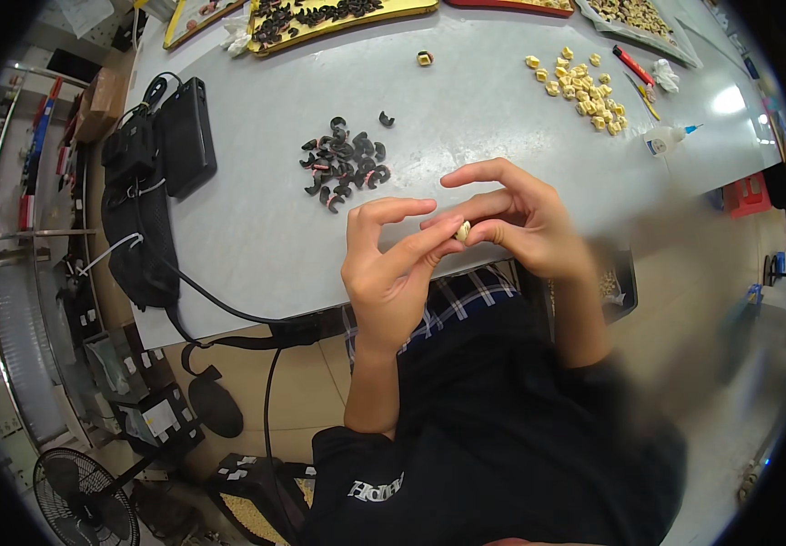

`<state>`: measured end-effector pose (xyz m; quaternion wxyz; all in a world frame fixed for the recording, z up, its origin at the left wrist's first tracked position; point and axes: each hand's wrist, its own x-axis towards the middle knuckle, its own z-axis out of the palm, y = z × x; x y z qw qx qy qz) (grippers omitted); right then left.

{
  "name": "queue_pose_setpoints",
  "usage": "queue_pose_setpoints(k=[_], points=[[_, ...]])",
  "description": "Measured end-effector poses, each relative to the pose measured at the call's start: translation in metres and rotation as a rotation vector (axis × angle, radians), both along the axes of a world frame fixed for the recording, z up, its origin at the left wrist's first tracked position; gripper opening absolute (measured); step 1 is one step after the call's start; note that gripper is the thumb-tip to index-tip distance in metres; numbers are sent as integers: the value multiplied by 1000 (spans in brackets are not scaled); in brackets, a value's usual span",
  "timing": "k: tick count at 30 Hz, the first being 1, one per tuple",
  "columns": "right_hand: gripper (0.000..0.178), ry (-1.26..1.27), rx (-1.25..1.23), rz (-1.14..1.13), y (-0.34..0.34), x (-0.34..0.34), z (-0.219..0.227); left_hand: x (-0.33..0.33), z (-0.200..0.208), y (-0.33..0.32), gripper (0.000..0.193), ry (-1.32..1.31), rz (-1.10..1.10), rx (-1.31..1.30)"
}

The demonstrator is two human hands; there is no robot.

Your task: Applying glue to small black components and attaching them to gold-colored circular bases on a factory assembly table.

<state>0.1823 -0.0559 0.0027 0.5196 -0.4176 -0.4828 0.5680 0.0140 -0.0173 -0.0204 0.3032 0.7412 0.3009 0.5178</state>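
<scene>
Right now, your left hand and right hand pinch a small cream piece between fingertips, above the desk near its front edge; black curved pieces lie scattered beyond your left.

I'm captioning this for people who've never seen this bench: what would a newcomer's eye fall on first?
Probably the left hand and right hand, meeting mid-picture at a small cream-coloured piece. Next, the loose pile of curved black pieces on the grey table, beyond the left hand. Then the cluster of pale yellow pieces toward the upper right.
</scene>
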Motion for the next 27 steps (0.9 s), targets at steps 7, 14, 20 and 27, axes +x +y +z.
queue_pose_setpoints(k=[7,14,20,27], points=[[49,4,-11,20,-4,0,1,-5,2,-1,33,107,-71,36],[44,53,-76,25,0,3,6,-2,6,0,35,210,-8,212],[37,-21,-44,6,6,-1,3,-1,0,-3,34,268,69,233],[29,-459,163,-415,45,-13,-8,-5,9,-3,33,32,241,-10]])
